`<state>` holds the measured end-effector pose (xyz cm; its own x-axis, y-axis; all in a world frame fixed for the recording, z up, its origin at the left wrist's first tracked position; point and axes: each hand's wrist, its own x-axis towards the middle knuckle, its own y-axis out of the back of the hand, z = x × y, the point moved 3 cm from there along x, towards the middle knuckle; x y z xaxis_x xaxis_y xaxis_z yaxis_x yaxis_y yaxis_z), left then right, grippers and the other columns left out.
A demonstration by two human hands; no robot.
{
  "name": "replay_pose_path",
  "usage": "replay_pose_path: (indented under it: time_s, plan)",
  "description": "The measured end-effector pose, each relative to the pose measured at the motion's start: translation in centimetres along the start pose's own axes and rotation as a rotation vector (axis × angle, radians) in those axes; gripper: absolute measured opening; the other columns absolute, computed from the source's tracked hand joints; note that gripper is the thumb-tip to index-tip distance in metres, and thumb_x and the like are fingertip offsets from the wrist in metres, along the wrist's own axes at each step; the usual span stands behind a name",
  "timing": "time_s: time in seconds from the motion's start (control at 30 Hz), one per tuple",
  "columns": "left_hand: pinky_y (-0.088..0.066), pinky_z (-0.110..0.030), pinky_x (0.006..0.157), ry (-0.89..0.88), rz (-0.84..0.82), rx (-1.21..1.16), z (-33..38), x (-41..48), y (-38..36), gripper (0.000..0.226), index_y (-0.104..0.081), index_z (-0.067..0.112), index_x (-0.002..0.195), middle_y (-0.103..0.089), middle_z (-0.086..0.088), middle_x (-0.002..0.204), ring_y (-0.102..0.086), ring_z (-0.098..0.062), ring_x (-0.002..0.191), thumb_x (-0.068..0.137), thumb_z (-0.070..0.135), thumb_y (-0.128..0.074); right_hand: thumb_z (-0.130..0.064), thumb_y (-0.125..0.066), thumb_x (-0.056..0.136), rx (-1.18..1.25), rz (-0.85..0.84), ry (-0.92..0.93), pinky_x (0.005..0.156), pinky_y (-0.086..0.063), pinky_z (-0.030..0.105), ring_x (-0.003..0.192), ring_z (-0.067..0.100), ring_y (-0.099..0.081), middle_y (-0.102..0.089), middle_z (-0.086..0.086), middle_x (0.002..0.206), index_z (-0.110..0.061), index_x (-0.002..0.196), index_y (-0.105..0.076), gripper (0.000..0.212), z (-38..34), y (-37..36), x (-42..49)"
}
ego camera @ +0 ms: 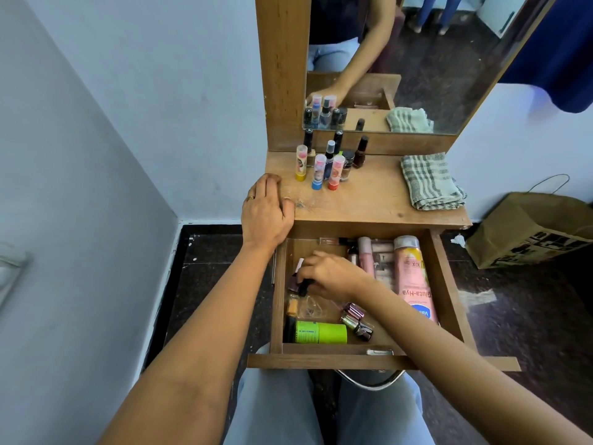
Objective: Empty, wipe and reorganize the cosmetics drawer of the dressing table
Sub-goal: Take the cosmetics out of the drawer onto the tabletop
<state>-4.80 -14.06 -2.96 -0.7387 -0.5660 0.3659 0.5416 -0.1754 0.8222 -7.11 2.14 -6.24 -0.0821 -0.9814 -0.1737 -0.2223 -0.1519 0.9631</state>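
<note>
The wooden drawer (444, 277) of the dressing table is pulled open over my lap. Inside lie a green tube (321, 332), a pink lotion bottle (414, 277), several small nail-polish bottles (354, 317) and other cosmetics. My right hand (330, 274) reaches into the drawer's left part, fingers curled round a small dark bottle (303, 287). My left hand (266, 207) rests flat on the left front corner of the tabletop (369, 200). Several upright tubes and bottles (327, 162) stand at the back left of the tabletop.
A folded green-striped cloth (430, 183) lies on the right of the tabletop. A mirror (417, 59) rises behind. A brown paper bag (526, 229) stands on the dark floor at the right. A white wall closes in on the left.
</note>
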Motion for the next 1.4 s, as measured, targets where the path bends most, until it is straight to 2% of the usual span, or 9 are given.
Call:
replay_pose_path:
  time_s: [0.17, 0.33, 0.43, 0.5, 0.6, 0.77, 0.83, 1.03, 1.4]
  plan:
    - [-0.048, -0.038, 0.088, 0.001, 0.013, -0.011, -0.2, 0.1, -0.1, 0.043, -0.049, 0.012, 0.122, -0.05, -0.006, 0.13, -0.053, -0.023, 0.11, 0.087, 0.035, -0.038, -0.017, -0.062, 0.085, -0.083, 0.055, -0.011, 0.093, -0.043, 0.039, 0.114, 0.025, -0.048, -0.059, 0.005, 0.111, -0.018, 0.11, -0.06, 0.025, -0.4, -0.8, 0.6]
    - [-0.048, -0.039, 0.088, 0.005, 0.01, -0.013, -0.2, -0.1, -0.1, 0.043, -0.05, 0.011, 0.122, -0.05, -0.006, 0.131, -0.053, -0.024, 0.111, 0.087, 0.034, -0.04, -0.012, -0.064, 0.08, -0.223, 0.22, 0.121, 0.071, -0.05, 0.031, 0.083, 0.021, -0.064, -0.068, 0.0, 0.086, -0.018, 0.094, -0.064, 0.016, -0.9, -1.1, 0.7]
    - [-0.046, -0.038, 0.088, -0.001, 0.009, -0.015, -0.2, -0.1, -0.1, 0.045, -0.049, 0.011, 0.123, -0.05, -0.006, 0.131, -0.053, -0.024, 0.111, 0.087, 0.036, -0.038, -0.014, -0.047, 0.087, -0.301, 0.287, 0.198, 0.069, -0.047, 0.03, 0.078, 0.02, -0.061, -0.065, -0.001, 0.085, -0.017, 0.093, -0.062, 0.017, -0.5, -1.2, 0.1]
    - [-0.046, -0.038, 0.088, 0.005, 0.007, -0.014, -0.2, 0.0, -0.1, 0.045, -0.049, 0.012, 0.123, -0.049, -0.006, 0.131, -0.053, -0.024, 0.112, 0.088, 0.036, -0.037, -0.011, -0.048, 0.089, -0.281, 0.352, 0.207, 0.069, -0.047, 0.032, 0.077, 0.023, -0.058, -0.063, 0.005, 0.085, -0.011, 0.095, -0.059, 0.013, 0.0, -1.0, -0.4]
    - [-0.047, -0.039, 0.091, 0.01, -0.001, -0.02, -0.2, 0.0, -0.1, 0.046, -0.049, 0.012, 0.124, -0.049, -0.006, 0.132, -0.051, -0.024, 0.114, 0.087, 0.036, -0.036, -0.014, -0.052, 0.09, -0.156, 0.541, 0.142, 0.07, -0.048, 0.034, 0.075, 0.025, -0.056, -0.061, 0.009, 0.082, -0.004, 0.09, -0.059, 0.012, 0.1, 0.8, -1.3]
    - [-0.044, -0.039, 0.095, 0.015, -0.011, -0.056, -0.1, 0.0, 0.1, 0.047, -0.047, 0.011, 0.126, -0.048, -0.006, 0.133, -0.048, -0.023, 0.117, 0.087, 0.035, -0.036, -0.015, -0.059, 0.09, 0.305, 0.929, -0.179, 0.071, -0.048, 0.021, 0.081, 0.014, -0.057, -0.062, 0.005, 0.092, -0.005, 0.1, -0.059, 0.014, -0.2, 7.4, -2.6]
    - [-0.045, -0.039, 0.094, 0.017, -0.013, -0.056, 0.0, -0.1, 0.1, 0.046, -0.047, 0.011, 0.125, -0.048, -0.006, 0.132, -0.049, -0.023, 0.116, 0.087, 0.034, -0.037, -0.016, -0.059, 0.092, 0.476, 0.961, -0.293, 0.074, -0.052, 0.024, 0.085, 0.012, -0.061, -0.063, 0.001, 0.097, -0.011, 0.105, -0.056, 0.014, 0.4, 10.0, -1.8]
    - [-0.043, -0.039, 0.098, 0.02, -0.033, -0.078, 0.0, -0.2, 0.3, 0.044, -0.046, 0.01, 0.128, -0.047, -0.007, 0.134, -0.048, -0.023, 0.119, 0.09, 0.031, -0.04, -0.015, -0.06, 0.091, 0.544, 0.958, -0.491, 0.074, -0.053, 0.038, 0.081, 0.014, -0.061, -0.064, 0.0, 0.089, -0.012, 0.099, -0.057, 0.009, 2.8, 11.3, 1.0]
    - [-0.028, -0.036, 0.112, -0.076, -0.093, -0.017, -0.4, -2.1, 1.3, 0.047, -0.04, 0.008, 0.139, -0.039, -0.011, 0.146, -0.034, -0.023, 0.137, 0.1, 0.034, -0.034, -0.015, -0.06, 0.091, 0.548, 0.919, -0.57, 0.077, -0.053, 0.04, 0.084, 0.016, -0.061, -0.065, 0.003, 0.092, -0.01, 0.101, -0.057, 0.012, 3.2, 10.3, 1.5]
